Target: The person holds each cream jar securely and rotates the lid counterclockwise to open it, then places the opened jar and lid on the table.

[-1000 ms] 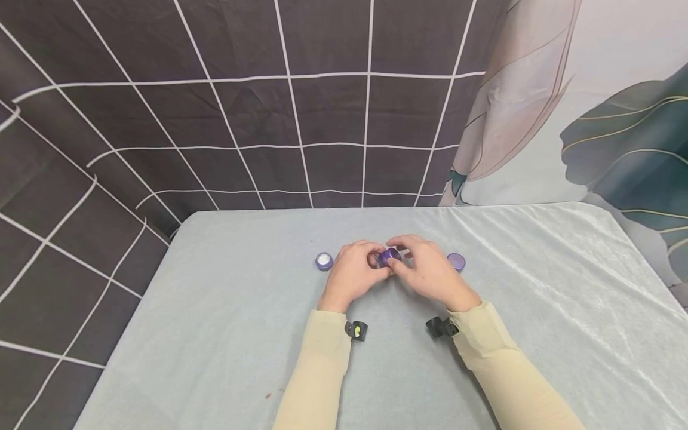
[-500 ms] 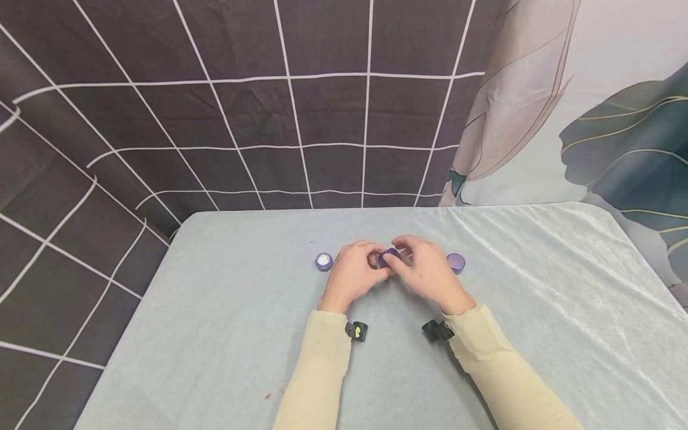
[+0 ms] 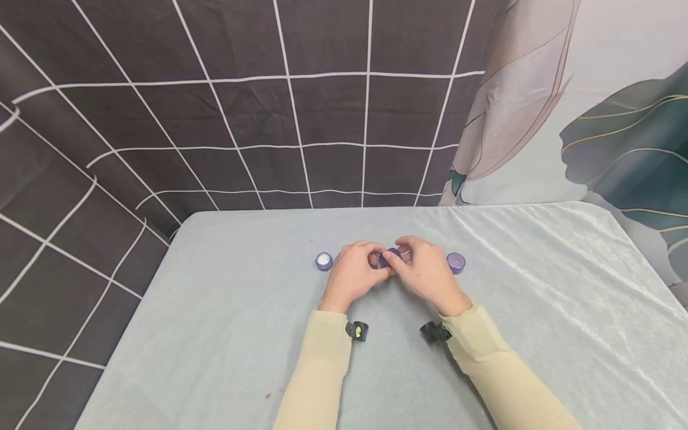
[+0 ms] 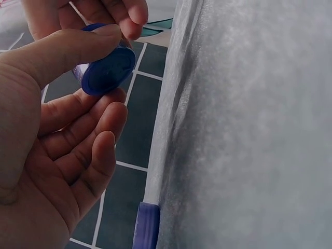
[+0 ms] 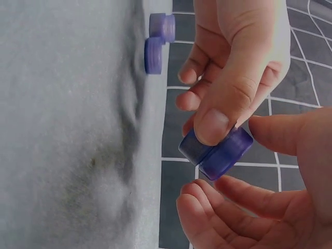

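Over the middle of the cloth, both hands hold one small purple screw-top jar (image 3: 388,257). My left hand (image 3: 355,272) pinches its base, the thumb lying across the darker end (image 4: 106,72) in the left wrist view. My right hand (image 3: 427,275) has thumb and index finger at the lid (image 5: 226,154) from the opposite side, with the other fingers curled below. In the right wrist view the lid sits against the base at a slant. An uncovered purple jar (image 3: 324,261) with white inside its mouth stands left of the hands. A round purple piece (image 3: 455,263) lies to the right.
A pale grey velvet cloth (image 3: 226,334) covers the table. Behind it hangs a dark curtain (image 3: 328,113) with a white grid, and a leaf-patterned one (image 3: 516,137) at the right. In the right wrist view, a purple cap-like piece (image 5: 153,56) stands near the uncovered jar.
The right wrist has swung slightly inward to the left, its thumb moving over the jar's lid and the index finger shifting right. The left hand and the loose pieces stay in place.
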{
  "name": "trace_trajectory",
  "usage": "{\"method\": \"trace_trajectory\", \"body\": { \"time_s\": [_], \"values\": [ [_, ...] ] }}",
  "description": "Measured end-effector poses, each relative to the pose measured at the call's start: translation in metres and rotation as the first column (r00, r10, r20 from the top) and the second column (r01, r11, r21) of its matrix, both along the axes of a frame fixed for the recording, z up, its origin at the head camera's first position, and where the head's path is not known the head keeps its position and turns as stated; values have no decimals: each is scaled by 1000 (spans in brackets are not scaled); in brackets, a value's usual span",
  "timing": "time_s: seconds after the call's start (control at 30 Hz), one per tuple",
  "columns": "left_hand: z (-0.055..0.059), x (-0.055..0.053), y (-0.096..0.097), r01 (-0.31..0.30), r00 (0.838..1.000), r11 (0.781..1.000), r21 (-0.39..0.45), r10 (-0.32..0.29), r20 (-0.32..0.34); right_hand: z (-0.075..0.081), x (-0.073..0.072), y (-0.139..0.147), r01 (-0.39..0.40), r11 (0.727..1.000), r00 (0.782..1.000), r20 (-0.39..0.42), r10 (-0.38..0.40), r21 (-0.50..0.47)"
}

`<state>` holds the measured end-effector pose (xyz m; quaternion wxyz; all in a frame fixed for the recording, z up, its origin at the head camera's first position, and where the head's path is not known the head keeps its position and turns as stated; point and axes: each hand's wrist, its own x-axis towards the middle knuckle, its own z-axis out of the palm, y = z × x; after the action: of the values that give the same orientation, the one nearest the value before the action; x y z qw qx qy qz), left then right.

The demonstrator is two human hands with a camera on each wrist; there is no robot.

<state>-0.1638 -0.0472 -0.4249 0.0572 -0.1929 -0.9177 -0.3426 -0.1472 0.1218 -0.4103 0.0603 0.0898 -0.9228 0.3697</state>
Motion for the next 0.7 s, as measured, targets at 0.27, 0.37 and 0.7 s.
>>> {"method": "trace_trajectory", "body": {
  "time_s": [0.27,0.37,0.7],
  "values": [
    [-1,0,0,3,1000,1000,-8,-3,-11,0,1,-1,20,1000,1000,-12,-20,23],
    [-1,0,0,-1,1000,1000,-9,1,-6,-1,1,-2,22,999,1000,-18,-21,31],
    [-2,0,1,-3,1000,1000,-1,3,-5,-3,1,-3,13,999,998,-65,-9,51]
  ]
}}
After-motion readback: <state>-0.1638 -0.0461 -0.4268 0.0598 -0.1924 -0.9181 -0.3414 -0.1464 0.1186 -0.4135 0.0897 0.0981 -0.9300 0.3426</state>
